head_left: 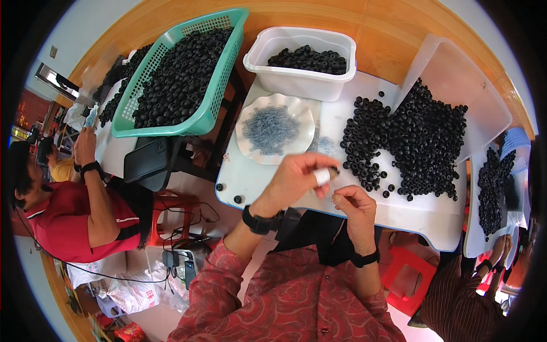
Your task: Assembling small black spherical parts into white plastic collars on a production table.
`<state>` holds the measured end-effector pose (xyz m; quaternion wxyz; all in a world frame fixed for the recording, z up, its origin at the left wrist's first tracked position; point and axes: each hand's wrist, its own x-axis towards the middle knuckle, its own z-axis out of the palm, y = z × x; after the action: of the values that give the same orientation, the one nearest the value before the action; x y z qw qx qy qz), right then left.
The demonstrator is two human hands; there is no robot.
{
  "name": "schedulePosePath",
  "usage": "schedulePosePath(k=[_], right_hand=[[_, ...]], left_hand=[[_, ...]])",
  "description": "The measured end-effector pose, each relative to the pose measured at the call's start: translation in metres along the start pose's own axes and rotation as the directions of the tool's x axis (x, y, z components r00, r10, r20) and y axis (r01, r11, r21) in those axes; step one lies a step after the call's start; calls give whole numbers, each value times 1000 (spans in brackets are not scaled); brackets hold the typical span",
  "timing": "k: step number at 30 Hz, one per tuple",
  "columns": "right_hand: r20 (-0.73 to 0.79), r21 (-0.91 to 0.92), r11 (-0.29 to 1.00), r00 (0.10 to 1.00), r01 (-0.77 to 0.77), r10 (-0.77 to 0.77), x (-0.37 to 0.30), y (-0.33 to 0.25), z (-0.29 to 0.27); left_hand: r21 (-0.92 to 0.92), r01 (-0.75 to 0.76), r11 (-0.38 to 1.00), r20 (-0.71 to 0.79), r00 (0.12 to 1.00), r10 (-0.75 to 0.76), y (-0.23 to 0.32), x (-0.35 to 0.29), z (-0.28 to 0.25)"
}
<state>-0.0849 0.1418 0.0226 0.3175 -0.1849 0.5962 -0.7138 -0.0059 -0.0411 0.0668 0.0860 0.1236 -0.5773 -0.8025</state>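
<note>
My left hand is closed above the near edge of the white table, with a white wrap around one finger. A small dark piece shows at its fingertips, apparently one of the black ring-like beads. Just to the right, my right hand pinches thumb and forefinger together; whatever is between them is too small to make out. Beyond my hands lies a scalloped white dish holding many tiny dark grey bits. A large heap of black beads spreads over the table's right side.
A clear plastic bin lies tipped behind the heap. At the back stand a white tub and a green basket, both holding black beads. A person in red sits left; another person's hands work at right. A red stool stands below.
</note>
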Motion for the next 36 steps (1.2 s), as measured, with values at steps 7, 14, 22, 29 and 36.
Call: schedulePosePath(k=[7,14,22,29,36], right_hand=[[-51,-100,995,999,-1,-5,-10,6,0],[-52,-192,981,998,27,-37,-17,9,0],[-138,-284,957,985,58,-101,-14,14,-5],[-99,-414,902,980,119,-175,-19,11,-4],[-140,-606,772,930,192,-341,-28,1,-15]], left_hand=[[185,-232,955,-297,913,280,61,92,-17],[85,-333,939,-491,806,330,73,140,-35],[325,-107,940,-266,943,200,-2,59,14],[752,-221,621,-141,866,479,-67,38,36],[863,-142,485,-150,845,514,-70,32,43]])
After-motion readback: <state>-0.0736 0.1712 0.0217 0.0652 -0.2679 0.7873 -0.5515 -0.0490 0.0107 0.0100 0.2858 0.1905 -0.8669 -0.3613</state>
